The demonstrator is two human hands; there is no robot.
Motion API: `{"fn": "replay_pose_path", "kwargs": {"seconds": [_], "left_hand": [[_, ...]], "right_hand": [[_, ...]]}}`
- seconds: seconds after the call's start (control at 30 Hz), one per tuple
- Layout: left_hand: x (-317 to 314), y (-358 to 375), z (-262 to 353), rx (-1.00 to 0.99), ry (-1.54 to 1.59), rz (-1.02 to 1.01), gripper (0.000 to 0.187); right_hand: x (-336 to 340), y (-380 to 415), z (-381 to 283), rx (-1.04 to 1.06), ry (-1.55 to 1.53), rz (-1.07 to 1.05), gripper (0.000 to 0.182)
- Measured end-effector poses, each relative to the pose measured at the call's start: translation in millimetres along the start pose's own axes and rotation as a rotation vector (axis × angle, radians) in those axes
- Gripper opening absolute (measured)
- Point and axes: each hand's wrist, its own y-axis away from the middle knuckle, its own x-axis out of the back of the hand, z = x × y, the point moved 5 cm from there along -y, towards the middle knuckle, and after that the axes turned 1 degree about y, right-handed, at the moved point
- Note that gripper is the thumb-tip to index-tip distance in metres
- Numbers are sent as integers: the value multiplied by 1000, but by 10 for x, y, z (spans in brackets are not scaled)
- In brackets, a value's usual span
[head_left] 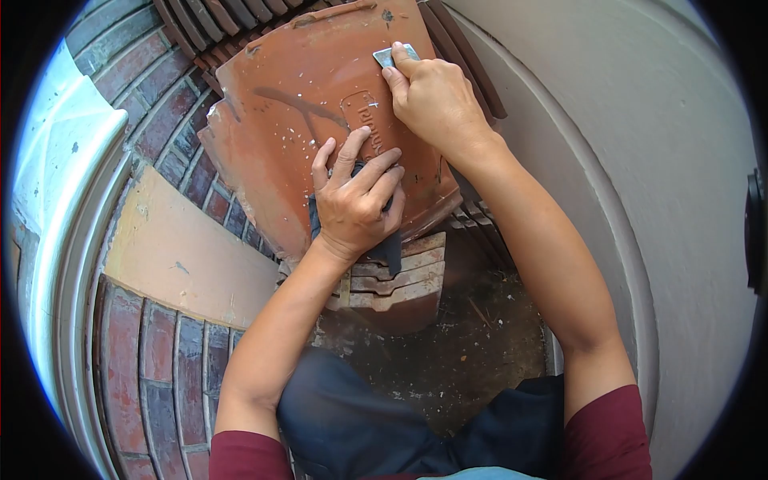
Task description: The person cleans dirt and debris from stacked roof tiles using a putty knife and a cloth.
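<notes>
A large orange clay tile (280,136) with raised lettering lies tilted on stacked tiles, marked by dark streaks and small white specks. Near its upper right part, my right hand (436,96) pinches a small, flat, pale scraper-like piece (386,58) against the surface. My left hand (360,196) rests over the tile's lower middle, fingers spread and curved beside the lettering. Beneath that palm is a dark cloth (392,252), which hangs past the tile's lower edge; whether the hand grips it is hidden.
Stacked tiles (400,282) stand below the large one, and more (212,20) lie behind it. A brick wall (172,376) with a beige panel (188,248) runs along the left. A smooth pale wall (672,160) curves on the right. The dark floor (456,352) has scattered debris.
</notes>
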Motion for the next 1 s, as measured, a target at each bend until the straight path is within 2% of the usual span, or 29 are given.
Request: {"fn": "replay_pose_path", "kwargs": {"seconds": [0.1, 0.3, 0.4, 0.5, 1.0], "left_hand": [[2, 1, 3, 3, 6, -14, 15], [-9, -8, 21, 8, -17, 9, 15], [-6, -6, 10, 6, 0, 0, 15], [-8, -5, 11, 9, 1, 9, 14], [-10, 6, -8, 15, 19, 2, 15]], "right_hand": [[32, 82, -13, 57, 18, 11, 37], [15, 8, -15, 7, 37, -8, 38], [32, 49, 2, 91, 4, 37, 39], [55, -28, -18, 13, 14, -37, 39], [67, -2, -1, 25, -25, 13, 41]]}}
